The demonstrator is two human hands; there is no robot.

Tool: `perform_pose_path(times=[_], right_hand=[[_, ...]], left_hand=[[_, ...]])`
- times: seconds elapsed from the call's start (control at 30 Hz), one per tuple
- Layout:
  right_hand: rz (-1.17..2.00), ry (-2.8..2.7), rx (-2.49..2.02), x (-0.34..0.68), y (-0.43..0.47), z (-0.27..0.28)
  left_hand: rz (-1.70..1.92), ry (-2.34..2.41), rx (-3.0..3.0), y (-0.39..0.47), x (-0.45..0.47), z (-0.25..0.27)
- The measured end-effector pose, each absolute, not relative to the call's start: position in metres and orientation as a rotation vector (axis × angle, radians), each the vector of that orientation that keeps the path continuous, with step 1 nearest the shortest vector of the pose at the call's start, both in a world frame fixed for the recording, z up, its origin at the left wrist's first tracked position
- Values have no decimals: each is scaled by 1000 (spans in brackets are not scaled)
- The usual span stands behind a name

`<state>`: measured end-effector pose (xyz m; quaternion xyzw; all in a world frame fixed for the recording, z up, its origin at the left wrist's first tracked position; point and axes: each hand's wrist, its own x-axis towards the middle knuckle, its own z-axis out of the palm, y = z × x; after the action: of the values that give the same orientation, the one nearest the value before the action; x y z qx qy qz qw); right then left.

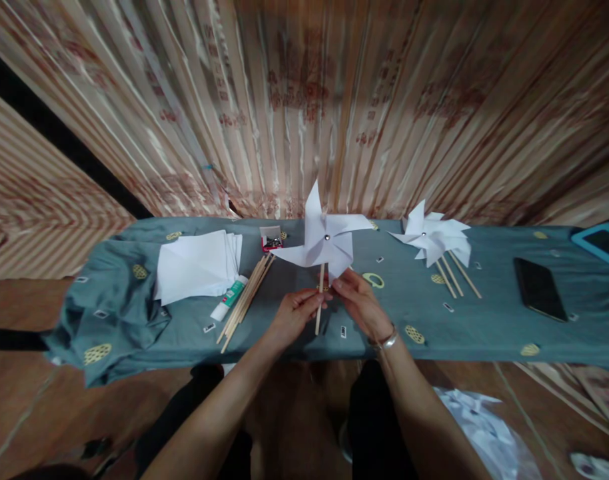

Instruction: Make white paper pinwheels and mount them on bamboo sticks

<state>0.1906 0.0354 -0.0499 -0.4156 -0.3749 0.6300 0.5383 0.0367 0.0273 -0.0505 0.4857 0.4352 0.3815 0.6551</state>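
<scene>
A white paper pinwheel [329, 243] on a thin wooden stick stands upright in front of me, a round silver pin at its centre. My left hand [300, 312] pinches the stick below the blades. At the pinwheel's lower blade is my right hand [358, 300], its thumb and fingers closed near the paper edge; they seem to touch it. To the left lie a bundle of wooden sticks [248, 297], a glue stick [229, 298] and a small open box of pins [271, 239].
A stack of white paper [199, 265] lies at the table's left. More pinwheels [434, 237] rest right of centre, beside green-handled scissors [373, 280]. Farther right are a black phone [539, 288] and a blue-edged device [602, 241]. A plastic bag of pinwheels [479, 427] sits on the floor.
</scene>
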Motion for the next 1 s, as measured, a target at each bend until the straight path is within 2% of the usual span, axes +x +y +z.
perform_pose_path(times=[0.27, 0.73, 1.0], right_hand=[[1534, -729, -945, 184, 34, -56], [1374, -783, -1018, 192, 42, -57], [1407, -859, -967, 188, 43, -54]], left_hand=[[830, 943, 1038, 26, 48, -54], [806, 990, 947, 20, 47, -63], [870, 1016, 950, 19, 40, -60]])
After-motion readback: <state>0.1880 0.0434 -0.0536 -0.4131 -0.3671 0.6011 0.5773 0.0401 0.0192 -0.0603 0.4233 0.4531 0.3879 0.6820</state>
